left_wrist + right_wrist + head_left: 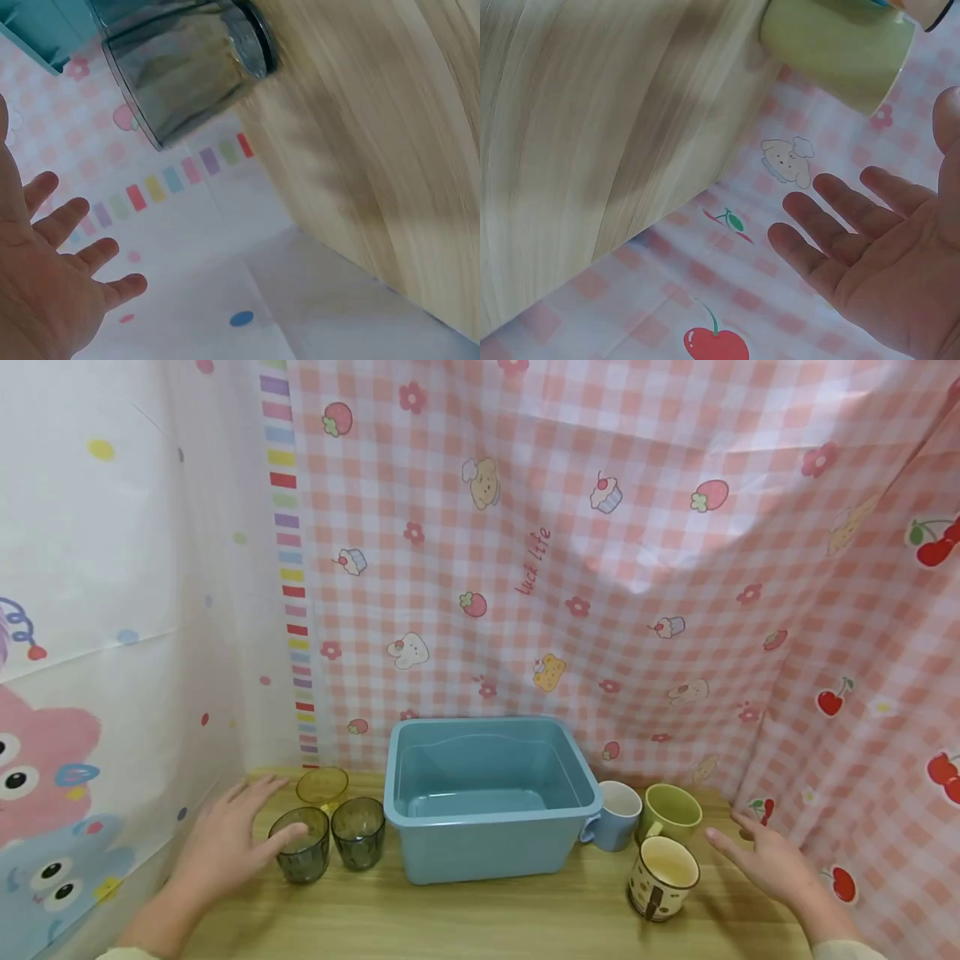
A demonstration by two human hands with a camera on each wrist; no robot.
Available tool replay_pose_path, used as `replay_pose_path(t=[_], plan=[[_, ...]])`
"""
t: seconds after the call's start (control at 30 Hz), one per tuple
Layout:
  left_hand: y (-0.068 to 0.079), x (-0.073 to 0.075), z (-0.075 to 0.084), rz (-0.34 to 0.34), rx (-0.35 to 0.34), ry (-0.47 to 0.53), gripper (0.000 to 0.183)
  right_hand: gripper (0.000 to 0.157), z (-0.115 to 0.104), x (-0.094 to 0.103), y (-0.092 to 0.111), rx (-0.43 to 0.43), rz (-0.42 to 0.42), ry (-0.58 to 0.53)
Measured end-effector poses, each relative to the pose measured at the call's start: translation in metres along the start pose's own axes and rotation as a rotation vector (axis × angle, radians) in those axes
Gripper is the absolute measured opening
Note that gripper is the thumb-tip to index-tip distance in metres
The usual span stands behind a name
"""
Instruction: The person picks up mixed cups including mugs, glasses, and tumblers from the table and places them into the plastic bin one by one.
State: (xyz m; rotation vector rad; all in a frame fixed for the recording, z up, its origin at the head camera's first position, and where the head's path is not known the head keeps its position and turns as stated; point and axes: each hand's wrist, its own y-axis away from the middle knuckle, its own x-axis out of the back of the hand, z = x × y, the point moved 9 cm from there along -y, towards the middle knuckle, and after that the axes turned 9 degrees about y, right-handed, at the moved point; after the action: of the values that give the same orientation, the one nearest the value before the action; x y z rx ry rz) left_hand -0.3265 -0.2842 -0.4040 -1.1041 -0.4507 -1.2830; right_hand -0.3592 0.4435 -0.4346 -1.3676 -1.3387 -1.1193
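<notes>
My left hand (232, 839) is spread at the left, its thumb overlapping the rim of a dark glass (303, 852) in the head view. Beside that glass stand a second dark glass (359, 839) and, behind, an amber glass (322, 787). On the right, my right hand (772, 864) is held out with fingers apart and nothing in it. Nearest to it are a green mug (678, 810) and a cream patterned mug (660, 893) with a dark handle. A blue mug (621, 827) stands farther left, close to the bin. In the left wrist view, the fingers (71, 221) are extended, holding nothing.
A blue plastic bin (480, 852) stands upright in the middle of the wooden table (480, 922), between glasses and mugs. Pink checked cloth (555, 568) hangs behind and at the right. White printed cloth (135, 577) hangs along the left side.
</notes>
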Motion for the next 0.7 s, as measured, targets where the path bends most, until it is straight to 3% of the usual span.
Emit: replay_pose_path(t=[0.2, 0.5, 0.7], plan=[[0.002, -0.001, 0.016, 0.064, -0.033, 0.041, 0.078, 0.095, 0.0, 0.0, 0.001, -0.02, 0.012, -0.044], [0.006, -0.01, 0.058, 0.16, -0.137, 0.003, 0.069, 0.092, -0.006, -0.006, 0.004, -0.034, 0.002, -0.098], [0.005, -0.021, 0.083, 0.151, -0.199, 0.017, 0.06, 0.093, -0.008, -0.011, 0.006, -0.041, -0.033, -0.136]])
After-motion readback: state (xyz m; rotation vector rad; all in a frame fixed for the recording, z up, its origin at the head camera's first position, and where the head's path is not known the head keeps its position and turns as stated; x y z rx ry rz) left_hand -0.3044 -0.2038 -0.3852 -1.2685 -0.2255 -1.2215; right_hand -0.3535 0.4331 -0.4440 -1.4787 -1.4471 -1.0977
